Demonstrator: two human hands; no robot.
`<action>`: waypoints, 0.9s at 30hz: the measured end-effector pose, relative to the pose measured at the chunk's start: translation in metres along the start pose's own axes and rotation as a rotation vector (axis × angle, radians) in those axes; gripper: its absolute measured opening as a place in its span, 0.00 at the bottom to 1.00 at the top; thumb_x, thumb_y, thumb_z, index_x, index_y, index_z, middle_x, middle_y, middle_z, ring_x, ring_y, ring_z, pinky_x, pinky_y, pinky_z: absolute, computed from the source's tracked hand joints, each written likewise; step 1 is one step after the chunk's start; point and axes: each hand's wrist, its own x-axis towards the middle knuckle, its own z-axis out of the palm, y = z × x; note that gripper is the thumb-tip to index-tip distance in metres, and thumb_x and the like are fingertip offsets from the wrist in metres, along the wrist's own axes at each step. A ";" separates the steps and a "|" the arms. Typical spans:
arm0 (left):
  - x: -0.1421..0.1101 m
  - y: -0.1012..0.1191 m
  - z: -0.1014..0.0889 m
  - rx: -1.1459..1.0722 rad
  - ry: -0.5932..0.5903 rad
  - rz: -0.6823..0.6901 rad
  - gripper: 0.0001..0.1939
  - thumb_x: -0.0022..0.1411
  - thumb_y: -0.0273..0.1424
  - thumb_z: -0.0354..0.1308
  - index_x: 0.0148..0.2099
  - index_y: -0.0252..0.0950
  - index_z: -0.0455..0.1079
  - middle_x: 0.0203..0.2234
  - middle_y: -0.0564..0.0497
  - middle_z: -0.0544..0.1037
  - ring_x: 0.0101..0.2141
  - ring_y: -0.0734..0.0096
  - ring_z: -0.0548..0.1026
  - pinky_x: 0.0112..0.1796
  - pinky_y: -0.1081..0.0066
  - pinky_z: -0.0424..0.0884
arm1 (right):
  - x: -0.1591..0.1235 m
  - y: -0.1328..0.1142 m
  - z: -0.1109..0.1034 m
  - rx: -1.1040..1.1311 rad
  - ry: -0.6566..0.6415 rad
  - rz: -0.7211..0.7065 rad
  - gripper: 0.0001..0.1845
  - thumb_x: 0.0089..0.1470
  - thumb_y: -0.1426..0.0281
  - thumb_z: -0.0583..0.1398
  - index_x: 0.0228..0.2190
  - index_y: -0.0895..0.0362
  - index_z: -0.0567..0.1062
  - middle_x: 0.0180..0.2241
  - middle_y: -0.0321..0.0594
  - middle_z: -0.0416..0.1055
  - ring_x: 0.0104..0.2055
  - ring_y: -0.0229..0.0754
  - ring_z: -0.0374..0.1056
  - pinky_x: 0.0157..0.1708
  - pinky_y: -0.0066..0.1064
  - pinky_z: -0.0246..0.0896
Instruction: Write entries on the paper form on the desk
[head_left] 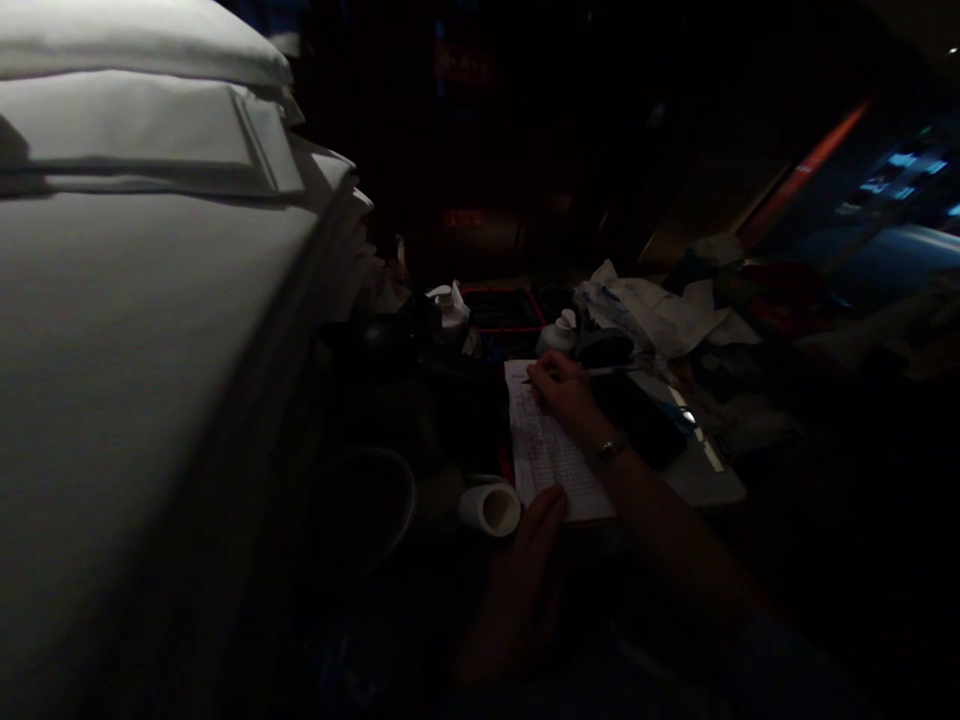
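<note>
The scene is very dark. My right hand (564, 395), with a watch on its wrist, grips a pen (600, 371) whose tip rests near the top of a gridded sheet of paper (551, 460). The near bottom edge of that sheet is pressed down by the fingertips of my left hand (525, 585). Just left of the left hand's fingers a small white cup (491, 507) lies on its side.
A tall stack of folded white cloth (150, 300) fills the left side. Behind the paper stand small white bottles (559, 335), a red-rimmed tray (501, 308) and crumpled white bags (652, 310). A dark round bowl (364, 505) sits left of the cup.
</note>
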 end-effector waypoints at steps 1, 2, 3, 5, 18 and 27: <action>-0.001 0.000 0.000 0.001 0.004 -0.008 0.41 0.67 0.18 0.46 0.76 0.49 0.37 0.73 0.44 0.53 0.70 0.65 0.55 0.63 0.58 0.68 | -0.001 0.002 -0.002 -0.031 0.026 -0.002 0.16 0.46 0.54 0.59 0.24 0.54 0.65 0.16 0.29 0.62 0.18 0.32 0.57 0.18 0.24 0.50; -0.001 -0.001 0.000 0.001 0.005 -0.017 0.41 0.68 0.19 0.46 0.76 0.49 0.38 0.72 0.44 0.53 0.70 0.65 0.55 0.63 0.59 0.68 | -0.001 0.004 -0.005 -0.053 0.038 0.001 0.16 0.46 0.54 0.59 0.23 0.54 0.64 0.16 0.29 0.61 0.18 0.32 0.57 0.17 0.24 0.50; -0.001 -0.001 0.000 -0.002 0.004 -0.032 0.40 0.68 0.19 0.46 0.75 0.49 0.39 0.72 0.45 0.54 0.70 0.65 0.56 0.63 0.59 0.68 | -0.001 0.006 -0.008 -0.064 0.031 0.006 0.16 0.46 0.55 0.59 0.23 0.54 0.64 0.15 0.28 0.60 0.18 0.32 0.57 0.17 0.24 0.50; -0.002 -0.001 0.002 -0.012 0.000 -0.062 0.38 0.68 0.20 0.47 0.75 0.49 0.41 0.72 0.45 0.55 0.70 0.65 0.57 0.63 0.59 0.68 | -0.001 0.008 -0.014 -0.045 -0.029 0.016 0.16 0.47 0.55 0.60 0.24 0.54 0.63 0.14 0.28 0.61 0.17 0.32 0.57 0.17 0.24 0.50; -0.005 -0.008 0.007 -0.021 0.014 -0.044 0.37 0.68 0.19 0.47 0.74 0.46 0.45 0.71 0.46 0.58 0.69 0.69 0.57 0.64 0.69 0.65 | -0.023 0.000 -0.016 -0.041 -0.126 0.018 0.14 0.53 0.59 0.59 0.24 0.54 0.64 0.15 0.29 0.63 0.18 0.32 0.59 0.20 0.24 0.54; -0.003 0.004 0.002 -0.049 0.000 -0.085 0.34 0.70 0.18 0.46 0.73 0.45 0.46 0.70 0.45 0.59 0.69 0.69 0.58 0.65 0.67 0.62 | -0.026 0.005 -0.019 -0.103 -0.128 0.016 0.14 0.53 0.60 0.59 0.24 0.54 0.64 0.18 0.29 0.61 0.20 0.33 0.57 0.20 0.26 0.51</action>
